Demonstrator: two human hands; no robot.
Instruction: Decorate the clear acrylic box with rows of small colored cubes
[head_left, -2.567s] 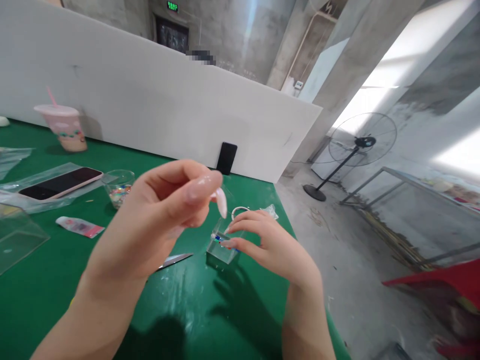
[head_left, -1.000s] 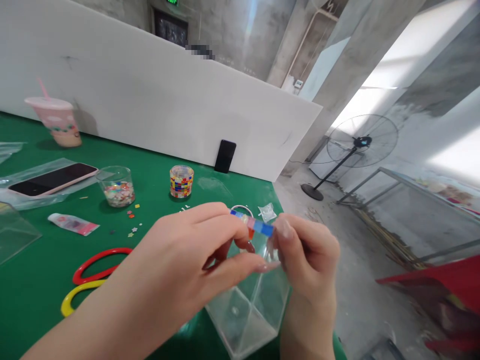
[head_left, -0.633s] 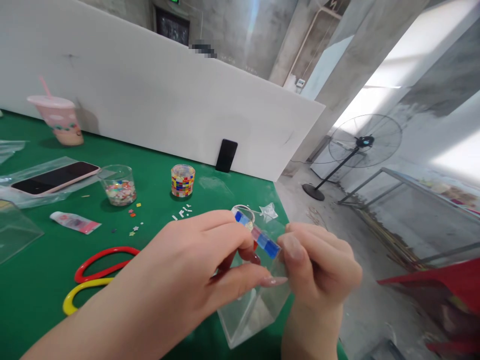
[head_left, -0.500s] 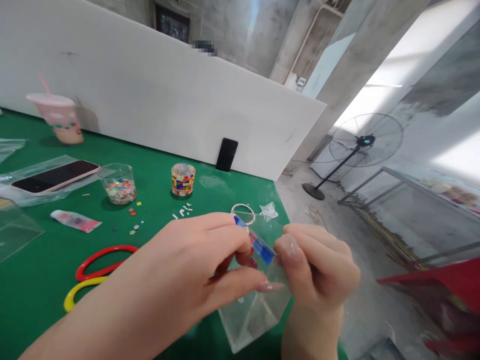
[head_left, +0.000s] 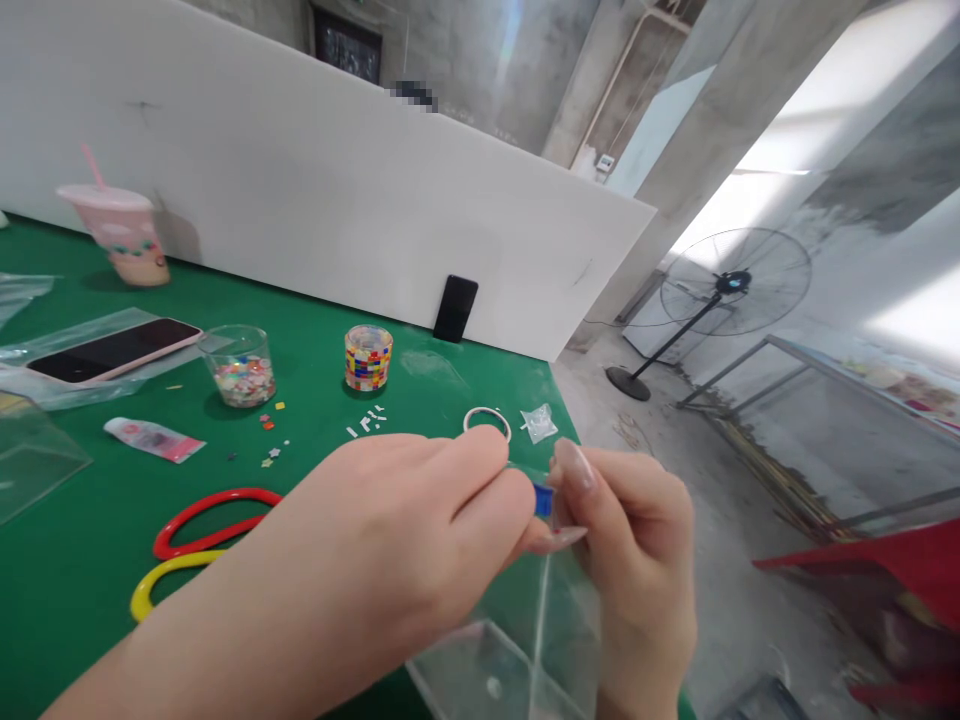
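A clear plastic box (head_left: 517,630) is held over the near right edge of the table, tilted between both hands. Along its upper edge runs a strip of brick-patterned tape (head_left: 543,500), of which only a blue end shows. My left hand (head_left: 427,530) is closed, its fingers and thumb pinched over the strip and the box edge. Close beside it, my right hand (head_left: 637,550) is closed too, thumb and finger pinching at the box's right corner near the tape's end. Most of the strip lies hidden under the left fingers.
Red-and-yellow-handled scissors (head_left: 214,545) lie left of my forearm. Beyond are a patterned tape roll (head_left: 368,358), a cup of sequins (head_left: 246,370), a glue tube (head_left: 155,439), a white ring (head_left: 487,418) and a small clear packet (head_left: 539,424). A black phone (head_left: 456,309) leans on the white partition.
My left fingers have moved right along the strip and now cover most of it. My right hand has shifted slightly left, and the box has turned and come lower.
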